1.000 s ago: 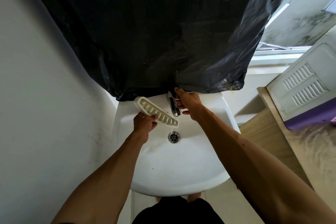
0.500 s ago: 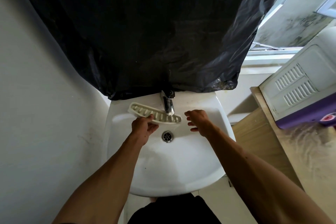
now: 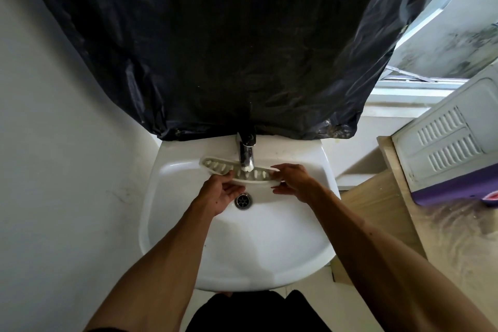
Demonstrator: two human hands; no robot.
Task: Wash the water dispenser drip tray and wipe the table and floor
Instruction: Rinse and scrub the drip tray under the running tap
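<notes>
In the head view, the drip tray point(image 3: 218, 167), a cream, slotted, curved piece, is held level across the back of the white sink point(image 3: 269, 237), directly under the spout of the chrome tap point(image 3: 246, 153). It is supported at two places. Its near edge, left of centre, is pinched by the left hand point(image 3: 221, 193), with the thumb laid on top and the fingers reaching beneath. Its right end is gripped by the right hand point(image 3: 293, 179), with the thumb hooked over the far rim and the fingers curled under. The left end of the tray projects free beyond the left hand, above the basin. A short white stream of water point(image 3: 247, 169) is seen at the spout and lands on the slots between the two hands. The drain point(image 3: 243, 201) lies just below the left hand's fingers.

The middle of the tray is crossed by the tap, and its right tip is covered by the right hand. How far the fingers wrap beneath the tray cannot be made out. The top of the tap is partly hidden by a hanging black plastic sheet point(image 3: 229, 48), by which the wall behind the sink is also covered. At the right, a white and purple appliance point(image 3: 452, 148) on a wooden table point(image 3: 390, 210) is cut off by the frame edge.
</notes>
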